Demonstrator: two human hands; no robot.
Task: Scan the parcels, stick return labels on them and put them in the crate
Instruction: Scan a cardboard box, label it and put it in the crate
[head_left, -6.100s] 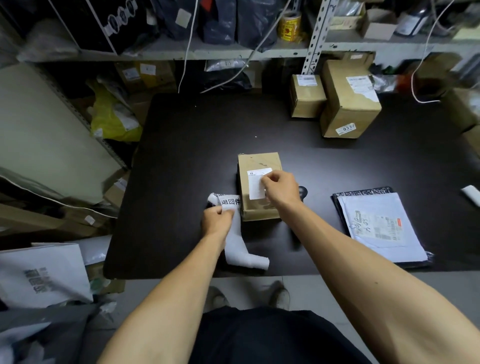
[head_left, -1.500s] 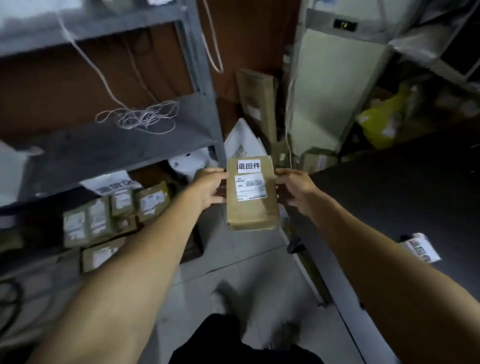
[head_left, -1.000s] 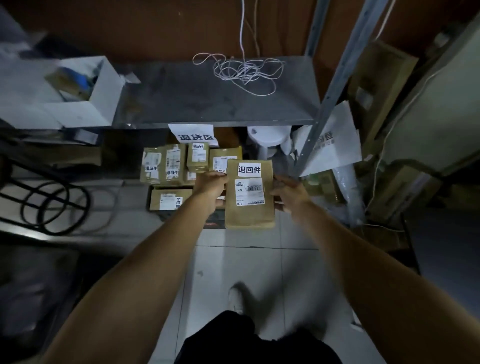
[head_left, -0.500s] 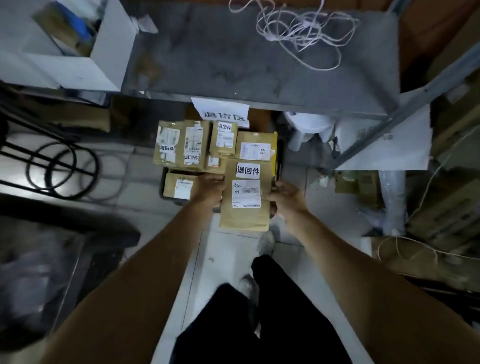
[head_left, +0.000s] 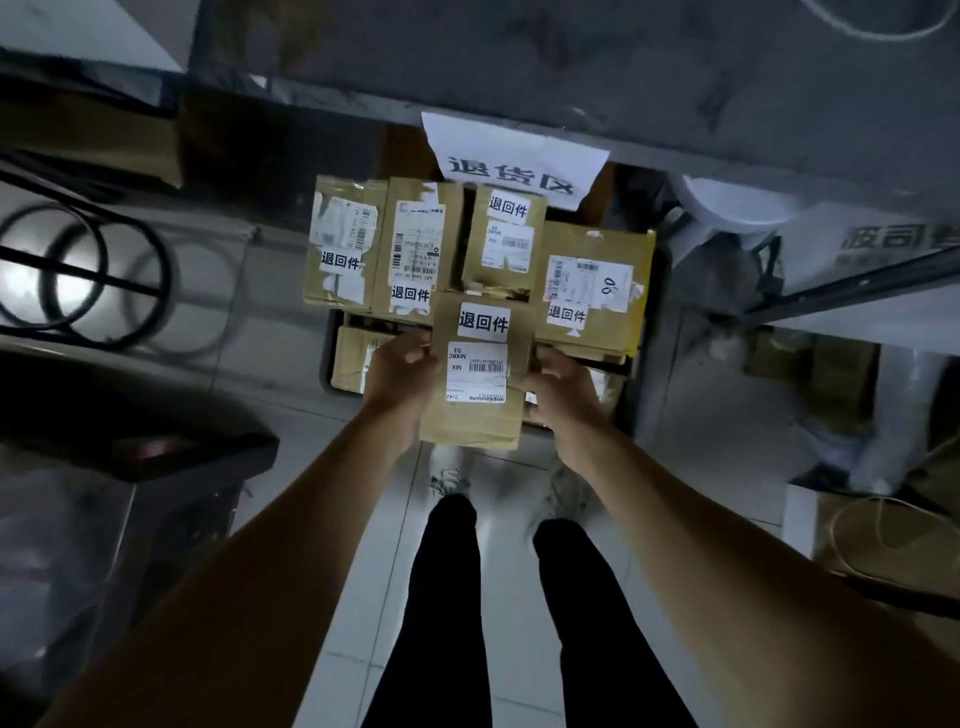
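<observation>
I hold a brown cardboard parcel (head_left: 475, 415) by its two long sides, over the near part of a dark crate (head_left: 326, 358) on the floor. My left hand (head_left: 397, 376) grips its left edge and my right hand (head_left: 558, 392) grips its right edge. A white return label (head_left: 483, 322) with black characters sits on the parcel's top, above a barcode label (head_left: 477, 373). Several other labelled brown parcels (head_left: 415, 249) lie packed in the crate, under the shelf.
A grey metal shelf (head_left: 519, 67) overhangs the crate, with a white paper sign (head_left: 511, 161) hanging from its edge. A black wire rack (head_left: 88, 270) stands at the left, a dark bin (head_left: 130, 431) at the lower left. Boxes and papers crowd the right. My legs stand on pale floor tiles (head_left: 363, 519).
I turned from the table to the shelf, carrying the labelled parcel in both hands. Over the last second it has come lower and closer to the crate's parcels.
</observation>
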